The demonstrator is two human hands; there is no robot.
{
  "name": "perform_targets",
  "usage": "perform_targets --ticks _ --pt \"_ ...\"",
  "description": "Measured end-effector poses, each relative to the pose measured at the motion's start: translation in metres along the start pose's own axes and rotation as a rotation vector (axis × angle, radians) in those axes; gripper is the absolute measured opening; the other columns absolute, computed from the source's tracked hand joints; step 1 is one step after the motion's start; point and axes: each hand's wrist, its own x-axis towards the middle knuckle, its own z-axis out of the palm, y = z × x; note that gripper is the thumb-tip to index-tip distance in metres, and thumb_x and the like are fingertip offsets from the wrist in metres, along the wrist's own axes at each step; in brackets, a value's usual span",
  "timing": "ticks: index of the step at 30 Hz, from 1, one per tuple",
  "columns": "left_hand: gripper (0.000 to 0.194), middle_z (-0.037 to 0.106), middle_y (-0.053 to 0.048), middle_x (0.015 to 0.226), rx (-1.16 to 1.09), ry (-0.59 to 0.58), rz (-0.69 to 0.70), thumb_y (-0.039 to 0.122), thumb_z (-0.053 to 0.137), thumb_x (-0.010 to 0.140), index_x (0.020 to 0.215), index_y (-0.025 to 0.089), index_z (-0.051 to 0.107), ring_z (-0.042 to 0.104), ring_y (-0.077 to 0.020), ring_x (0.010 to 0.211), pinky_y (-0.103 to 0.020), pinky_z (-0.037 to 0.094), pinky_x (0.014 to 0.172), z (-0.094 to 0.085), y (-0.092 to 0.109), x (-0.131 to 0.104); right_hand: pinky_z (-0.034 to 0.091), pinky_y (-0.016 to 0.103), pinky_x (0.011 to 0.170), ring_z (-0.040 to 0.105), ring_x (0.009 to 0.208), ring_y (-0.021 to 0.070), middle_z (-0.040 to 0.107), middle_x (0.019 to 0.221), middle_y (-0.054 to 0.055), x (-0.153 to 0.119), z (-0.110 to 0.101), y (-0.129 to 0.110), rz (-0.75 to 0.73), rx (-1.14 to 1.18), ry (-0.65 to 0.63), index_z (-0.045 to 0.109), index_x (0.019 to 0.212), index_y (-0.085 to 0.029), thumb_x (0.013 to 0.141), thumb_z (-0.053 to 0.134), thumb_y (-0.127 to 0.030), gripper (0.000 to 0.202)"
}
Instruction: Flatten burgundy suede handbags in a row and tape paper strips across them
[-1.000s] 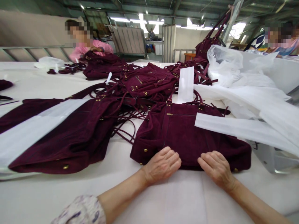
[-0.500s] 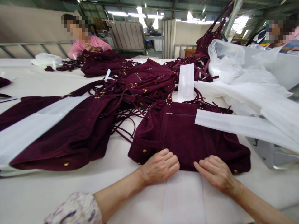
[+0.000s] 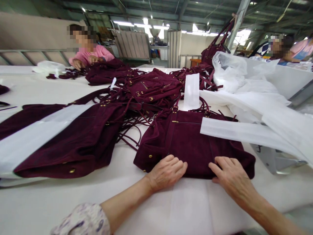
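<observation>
A dark burgundy suede handbag [image 3: 188, 143] lies flat on the table in front of me, its bottom edge towards me. Brass studs and a zip show on it. My left hand [image 3: 168, 173] grips that near edge left of the middle, fingers curled over it and thumb hidden. Further right, my right hand [image 3: 231, 176] pinches the same edge, fingers on top and the thumb tip below. Across the bag's right side lies a white strip [image 3: 225, 129] of thin sheet. A second white strip [image 3: 192, 91] rests beyond the bag's handles.
To the left lies another burgundy bag [image 3: 97, 140] with a white sheet [image 3: 44, 135] over it. More bags [image 3: 156, 86] with tangled straps are heaped behind. White plastic wrapping [image 3: 230, 71] piles at the right. A person in pink [image 3: 104, 52] handles a bag across the white table [image 3: 137, 209].
My right hand has shifted its grip on the bag's edge, and its thumb now shows. My left hand stays put. The view has tipped up slightly. The person in pink has lowered a hand.
</observation>
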Motion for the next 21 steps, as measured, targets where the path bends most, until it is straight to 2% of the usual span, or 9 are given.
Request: perform_targets --ticks 3,6,9,12,14,15,17,19,21 --pt "0.020 0.056 0.000 0.076 0.002 0.022 0.029 0.015 0.042 0.096 0.113 0.014 0.051 0.051 -0.0111 0.068 -0.031 0.038 0.063 -0.001 -0.001 0.002 0.037 0.037 0.079 0.053 0.089 0.0223 0.062 0.101 0.005 -0.017 0.015 -0.005 -0.013 0.044 0.045 0.063 0.101 -0.024 0.077 0.071 -0.017 0.026" --pt "0.018 0.057 0.001 0.077 -0.012 0.016 0.035 0.015 0.043 0.096 0.112 0.015 0.051 0.052 -0.0107 0.068 -0.030 0.038 0.063 -0.001 0.000 0.002 0.037 0.036 0.078 0.053 0.089 0.0215 0.061 0.101 0.005 -0.024 0.022 -0.005 -0.044 0.091 0.067 0.064 0.099 -0.024 0.086 0.061 -0.017 0.015" --pt "0.021 0.058 -0.001 0.080 -0.027 -0.061 0.011 0.013 0.046 0.093 0.114 0.014 0.051 0.053 -0.0119 0.070 -0.030 0.039 0.065 -0.003 0.006 -0.002 0.037 0.037 0.079 0.052 0.091 0.0222 0.061 0.101 0.008 -0.025 0.022 -0.006 -0.064 0.117 0.139 0.065 0.100 -0.021 0.089 0.053 -0.014 0.017" --pt "0.024 0.060 -0.003 0.082 -0.024 -0.186 -0.076 0.014 0.054 0.087 0.111 0.013 0.055 0.054 -0.0149 0.071 -0.031 0.040 0.066 -0.015 0.014 0.002 0.038 0.038 0.078 0.051 0.088 0.0223 0.060 0.095 0.010 -0.022 0.021 -0.009 -0.087 0.109 0.193 0.066 0.100 -0.018 0.091 0.048 -0.013 0.021" --pt "0.010 0.060 -0.005 0.075 -0.041 -0.278 -0.150 0.019 0.057 0.085 0.092 0.013 0.061 0.055 -0.0172 0.066 -0.032 0.040 0.061 -0.024 0.018 0.018 0.038 0.037 0.077 0.051 0.086 0.0215 0.060 0.090 0.009 -0.020 0.020 -0.012 -0.097 0.100 0.219 0.066 0.098 -0.018 0.092 0.046 -0.012 0.022" --pt "0.012 0.059 -0.005 0.069 -0.063 -0.314 -0.186 0.023 0.057 0.086 0.080 0.014 0.062 0.055 -0.0178 0.062 -0.032 0.040 0.059 -0.027 0.018 0.031 0.038 0.037 0.077 0.051 0.085 0.0210 0.059 0.088 0.009 -0.019 0.020 -0.012 -0.100 0.098 0.236 0.066 0.097 -0.017 0.092 0.046 -0.012 0.022" --pt "0.030 0.057 -0.004 0.061 -0.129 -0.318 -0.239 0.032 0.052 0.090 0.066 0.016 0.059 0.056 -0.0185 0.059 -0.032 0.040 0.058 -0.026 0.018 0.060 0.039 0.036 0.075 0.051 0.083 0.0201 0.058 0.084 0.008 -0.017 0.022 -0.014 -0.098 0.091 0.267 0.067 0.096 -0.017 0.092 0.046 -0.013 0.021" --pt "0.031 0.065 -0.006 0.075 -0.202 -0.214 -0.220 0.037 0.046 0.094 0.078 0.017 0.063 0.062 -0.0199 0.073 -0.033 0.044 0.068 -0.014 0.016 0.086 0.039 0.035 0.072 0.051 0.079 0.0192 0.058 0.079 0.007 -0.016 0.025 -0.016 -0.079 0.082 0.283 0.067 0.093 -0.018 0.093 0.047 -0.015 0.020" --pt "0.030 0.064 -0.008 0.112 -0.250 -0.103 -0.128 0.038 0.044 0.095 0.109 0.018 0.061 0.059 -0.0216 0.105 -0.036 0.043 0.089 0.006 0.015 0.100 0.040 0.035 0.071 0.051 0.077 0.0187 0.058 0.078 0.006 -0.016 0.025 -0.016 -0.053 0.082 0.284 0.067 0.091 -0.018 0.093 0.047 -0.017 0.020"
